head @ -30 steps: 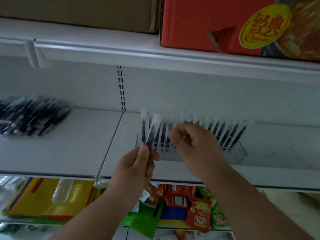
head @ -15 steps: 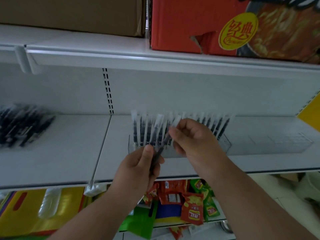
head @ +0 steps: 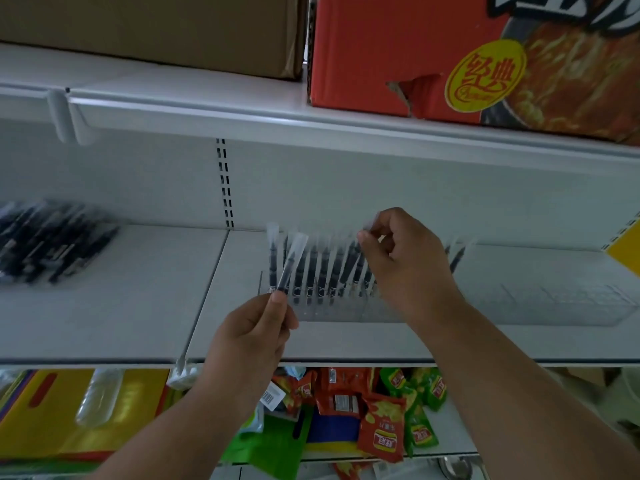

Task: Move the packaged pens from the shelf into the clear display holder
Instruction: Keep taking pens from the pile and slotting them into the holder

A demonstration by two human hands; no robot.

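A clear display holder (head: 332, 311) stands on the white shelf (head: 121, 313), with several packaged black pens (head: 320, 271) upright in a row inside it. My left hand (head: 254, 332) pinches the lower end of one packaged pen (head: 290, 263), held tilted in front of the holder's left end. Over the middle of the row, my right hand (head: 403, 261) pinches the clear top of another packaged pen (head: 353, 268). A heap of packaged black pens (head: 48, 242) lies on the shelf at far left.
Above, the upper shelf carries a brown carton (head: 156, 29) and a red carton (head: 467, 57). Below the pen shelf lie red and green snack packets (head: 381, 417) and yellow packaging (head: 69, 410). A second clear holder (head: 561, 303) stands to the right.
My right hand rose from the left hand up to the top of the pen row, taking hold of a pen package there. The left hand keeps its pen.
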